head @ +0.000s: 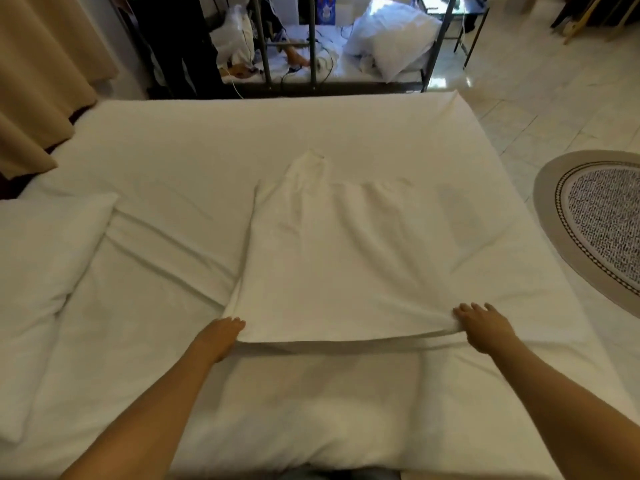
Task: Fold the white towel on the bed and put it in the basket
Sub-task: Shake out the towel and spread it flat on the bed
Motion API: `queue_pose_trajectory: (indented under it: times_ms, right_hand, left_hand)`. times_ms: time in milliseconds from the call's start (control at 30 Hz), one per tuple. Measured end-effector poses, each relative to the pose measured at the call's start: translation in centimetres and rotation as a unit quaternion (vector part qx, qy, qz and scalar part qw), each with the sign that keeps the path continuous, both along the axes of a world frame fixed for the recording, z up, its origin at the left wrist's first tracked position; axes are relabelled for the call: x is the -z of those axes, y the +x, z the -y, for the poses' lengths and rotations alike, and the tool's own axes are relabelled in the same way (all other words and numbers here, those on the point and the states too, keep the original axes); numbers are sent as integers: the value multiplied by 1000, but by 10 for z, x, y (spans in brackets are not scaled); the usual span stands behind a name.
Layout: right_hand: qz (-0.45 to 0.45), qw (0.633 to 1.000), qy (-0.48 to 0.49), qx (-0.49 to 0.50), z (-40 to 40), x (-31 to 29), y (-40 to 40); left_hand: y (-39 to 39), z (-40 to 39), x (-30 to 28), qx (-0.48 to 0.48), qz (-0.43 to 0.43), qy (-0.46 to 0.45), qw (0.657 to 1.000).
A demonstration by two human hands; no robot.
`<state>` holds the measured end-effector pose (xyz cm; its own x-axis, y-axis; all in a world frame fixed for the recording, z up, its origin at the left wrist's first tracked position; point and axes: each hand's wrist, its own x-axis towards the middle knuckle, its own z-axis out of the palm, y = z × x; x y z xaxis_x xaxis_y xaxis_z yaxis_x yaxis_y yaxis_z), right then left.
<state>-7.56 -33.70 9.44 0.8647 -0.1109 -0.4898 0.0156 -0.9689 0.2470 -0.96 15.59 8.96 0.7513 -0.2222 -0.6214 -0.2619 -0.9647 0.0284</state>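
While both hands pinch the towel's (pixel 332 258) near corners, bare bed (pixel 173 150) surrounds it.

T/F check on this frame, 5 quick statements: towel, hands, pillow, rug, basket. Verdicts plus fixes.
1. Both hands hold the near edge of the white towel. True: the left hand is at the near left corner and the right hand at the near right corner.
2. The towel is already folded into a small square. False: it lies mostly spread on the bed, its far end bunched.
3. A pillow lies on the bed to the left of the towel. True.
4. The oval rug is on the bed. False: it is on the floor to the right of the bed.
5. The basket sits beside the towel. False: no basket is visible.
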Motion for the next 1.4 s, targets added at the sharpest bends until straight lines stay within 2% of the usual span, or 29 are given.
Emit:
queue_pose_trajectory:
  times_ms: [167, 367, 600, 767, 1100, 1267, 1400]
  right_hand:
    - [30, 1000, -9, 0, -8, 9, -16]
    - [23, 999, 28, 5, -50, 34, -19]
    - [-14, 998, 53, 20, -64, 76, -24]
    - [-92, 992, 71, 44, -66, 95, -35]
    - [-28, 967, 124, 223, -35, 107, -59]
    - [-10, 957, 117, 264, -14, 115, -67]
    - [11, 927, 149, 344, 2, 129, -64]
  left_hand:
    - [-25, -4, 14, -27, 2, -16, 1000]
    - [-28, 32, 41, 1, 20, -36, 999]
    - [-34, 30, 81, 68, -19, 73, 995]
    - [-39, 30, 95, 67, -86, 137, 984]
    - [-9, 139, 107, 105, -96, 26, 989]
    - [-6, 191, 111, 132, -102, -1, 986]
    - [-7, 222, 123, 123, -129, -20, 984]
